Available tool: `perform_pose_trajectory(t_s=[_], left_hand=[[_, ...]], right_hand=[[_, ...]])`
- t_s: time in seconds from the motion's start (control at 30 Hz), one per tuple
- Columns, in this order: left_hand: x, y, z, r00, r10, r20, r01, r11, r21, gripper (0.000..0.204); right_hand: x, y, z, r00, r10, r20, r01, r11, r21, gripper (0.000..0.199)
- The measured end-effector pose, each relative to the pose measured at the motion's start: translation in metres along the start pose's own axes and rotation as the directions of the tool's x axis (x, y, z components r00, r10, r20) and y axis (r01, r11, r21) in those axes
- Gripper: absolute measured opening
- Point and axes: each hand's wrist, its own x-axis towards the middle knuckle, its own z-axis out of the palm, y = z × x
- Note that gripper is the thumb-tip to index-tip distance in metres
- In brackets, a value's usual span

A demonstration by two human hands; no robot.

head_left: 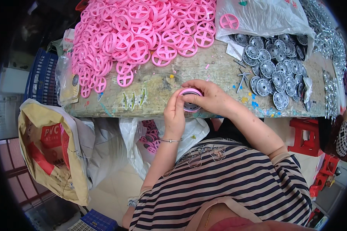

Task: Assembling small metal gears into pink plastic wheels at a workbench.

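Note:
Between my two hands, over the table's near edge, is a toy wheel: a pink ring with a grey disc (190, 107) set in it. My left hand (175, 109) grips its left rim, fingers closed. My right hand (210, 96) curls round the far and right side, with the thumb pressed on the disc. A big heap of pink spoked rings (138, 50) lies beyond my hands to the left. Grey wheel discs (268, 69) spill from a white plastic bag (266, 19) at the right.
The worn wooden table (154, 77) carries loose dark sticks (243, 79) and green-white stickers (134, 99). Below its edge, an open white bag (133, 134) holds pink-and-grey wheels. A large paper sack (46, 111) stands at the left, red stools (304, 136) at the right. Silver tinsel (329, 42) hangs far right.

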Motion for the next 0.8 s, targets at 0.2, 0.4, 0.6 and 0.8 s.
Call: perform_pose_trajectory(t_s=[0.2,0.4,0.6,0.8], left_hand=[[-0.003,0.015,0.013,0.988,0.146,-0.041,-0.131,0.96,0.247,0.031],[-0.005,0.012,0.019,0.992,0.001,-0.124,-0.008,0.998,-0.062,0.034],[-0.006,0.015,0.014,0.99,-0.121,-0.072,0.087,0.929,-0.361,0.038],[-0.021,0.025,0.002,0.997,-0.076,0.031,0.082,0.938,-0.336,0.044]], right_hand=[[-0.005,-0.003,-0.001,0.999,0.004,-0.038,-0.007,0.997,-0.078,0.033],[-0.012,-0.014,0.0,0.996,0.082,-0.043,-0.076,0.989,0.128,0.033],[-0.023,-0.001,0.004,0.999,0.042,-0.015,-0.04,0.992,0.118,0.03],[-0.023,-0.007,0.005,0.997,0.038,0.06,-0.043,0.996,0.083,0.024]])
